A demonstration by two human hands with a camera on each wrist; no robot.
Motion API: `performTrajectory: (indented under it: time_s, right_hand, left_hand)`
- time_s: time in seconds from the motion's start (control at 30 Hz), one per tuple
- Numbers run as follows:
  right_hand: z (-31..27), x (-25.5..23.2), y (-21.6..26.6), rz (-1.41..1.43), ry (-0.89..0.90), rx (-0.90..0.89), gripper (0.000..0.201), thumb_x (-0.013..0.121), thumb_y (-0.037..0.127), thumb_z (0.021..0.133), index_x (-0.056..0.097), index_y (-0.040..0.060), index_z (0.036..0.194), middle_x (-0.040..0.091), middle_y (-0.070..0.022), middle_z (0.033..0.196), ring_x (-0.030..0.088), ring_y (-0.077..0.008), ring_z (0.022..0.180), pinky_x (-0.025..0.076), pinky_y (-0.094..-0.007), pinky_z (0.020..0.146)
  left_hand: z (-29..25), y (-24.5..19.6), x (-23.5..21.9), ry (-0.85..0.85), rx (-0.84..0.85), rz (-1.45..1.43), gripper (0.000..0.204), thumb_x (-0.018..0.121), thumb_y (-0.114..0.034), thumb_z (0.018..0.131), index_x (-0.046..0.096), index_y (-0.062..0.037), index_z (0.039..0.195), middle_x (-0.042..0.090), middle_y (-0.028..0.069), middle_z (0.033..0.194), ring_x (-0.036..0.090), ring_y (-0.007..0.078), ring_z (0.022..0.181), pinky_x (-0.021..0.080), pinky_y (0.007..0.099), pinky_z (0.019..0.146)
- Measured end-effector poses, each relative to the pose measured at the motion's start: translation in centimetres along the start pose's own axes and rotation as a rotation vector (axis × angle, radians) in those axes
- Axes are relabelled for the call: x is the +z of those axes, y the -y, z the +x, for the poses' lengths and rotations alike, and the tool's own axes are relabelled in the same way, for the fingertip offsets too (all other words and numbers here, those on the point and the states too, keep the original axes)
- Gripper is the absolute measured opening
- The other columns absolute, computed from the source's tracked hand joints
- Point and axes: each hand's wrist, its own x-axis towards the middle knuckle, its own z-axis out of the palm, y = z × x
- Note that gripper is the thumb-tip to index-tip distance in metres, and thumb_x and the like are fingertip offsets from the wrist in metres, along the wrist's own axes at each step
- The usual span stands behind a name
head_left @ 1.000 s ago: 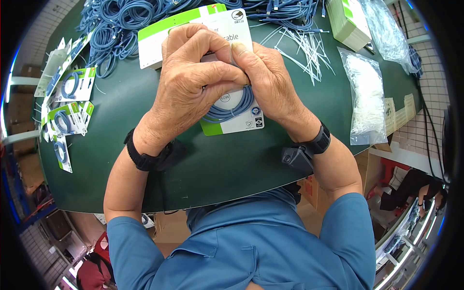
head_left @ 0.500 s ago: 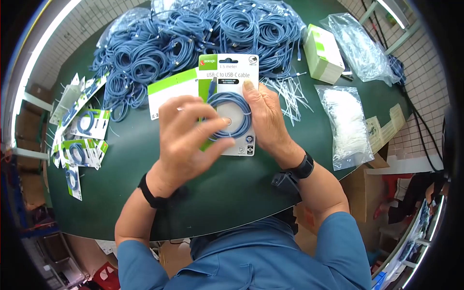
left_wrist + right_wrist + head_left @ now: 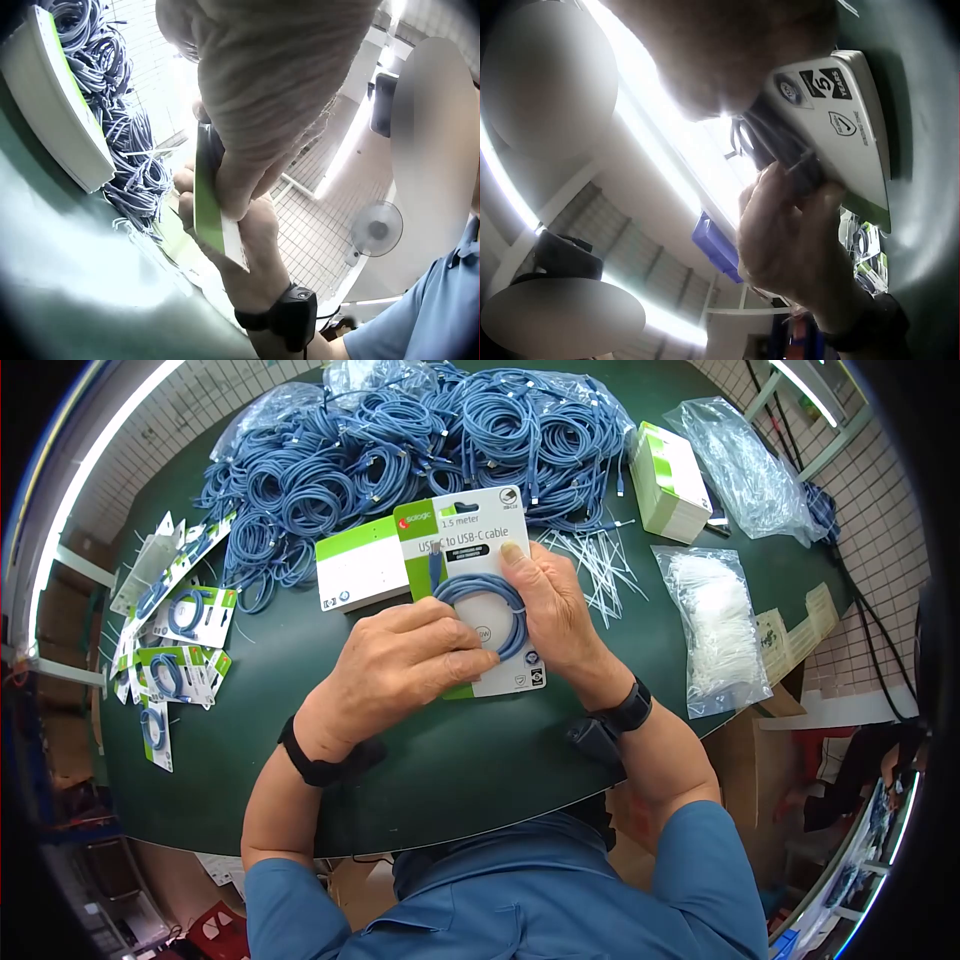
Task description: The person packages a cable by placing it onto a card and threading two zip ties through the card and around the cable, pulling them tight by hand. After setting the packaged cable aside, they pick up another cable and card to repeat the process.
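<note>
- Blue cable coil [image 3: 480, 610] lies on the white-green backing card [image 3: 470, 540], at the table's [image 3: 450, 760] centre, 6 o'clock of the loose cable heap [image 3: 400, 440].
- Left hand [image 3: 400, 665] pinches the card's lower edge; keep that firm.
- Right hand [image 3: 555, 610] curls round the card's 3 o'clock edge, thumb on the coil; press it flat.

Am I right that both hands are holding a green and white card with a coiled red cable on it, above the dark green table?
Not quite: the coiled cable is blue, not red, as the head view shows. Both the left hand and right hand do hold the green and white card above the dark green table.
</note>
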Motion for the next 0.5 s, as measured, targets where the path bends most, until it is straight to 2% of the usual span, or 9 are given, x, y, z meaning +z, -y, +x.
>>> performTrajectory:
  time_s: [0.07, 0.3, 0.5]
  right_hand:
    - [0.0, 0.1, 0.0, 0.010, -0.018, -0.004, 0.042, 0.044, 0.029, 0.115, 0.065, -0.0066, 0.124, 0.075, -0.0104, 0.108, 0.067, -0.0096, 0.090, 0.055, -0.0248, 0.077]
    - [0.1, -0.1, -0.5, -0.100, -0.062, 0.001, 0.042, 0.046, 0.029, 0.114, 0.065, -0.0069, 0.122, 0.074, -0.0095, 0.106, 0.066, -0.0089, 0.089, 0.055, -0.0247, 0.076]
    - [0.7, -1.1, -1.5, -0.198, -0.108, 0.001, 0.041, 0.049, 0.030, 0.113, 0.066, -0.0067, 0.118, 0.074, -0.0081, 0.101, 0.065, -0.0079, 0.085, 0.055, -0.0243, 0.074]
  left_hand:
    - [-0.4, 0.4, 0.3, -0.015, 0.001, -0.033, 0.032, 0.084, -0.008, 0.070, 0.077, -0.0118, 0.100, 0.071, 0.0012, 0.091, 0.066, 0.0214, 0.079, 0.056, 0.0335, 0.066]
    - [-1.3, 0.9, 2.1, -0.059, -0.020, -0.113, 0.029, 0.081, -0.005, 0.070, 0.078, -0.0079, 0.099, 0.073, 0.0041, 0.095, 0.068, 0.0233, 0.084, 0.058, 0.0346, 0.069]
    - [-0.6, 0.6, 1.1, 0.000, 0.002, -0.075, 0.026, 0.078, -0.004, 0.071, 0.077, -0.0059, 0.097, 0.075, 0.0058, 0.099, 0.071, 0.0248, 0.090, 0.060, 0.0350, 0.074]
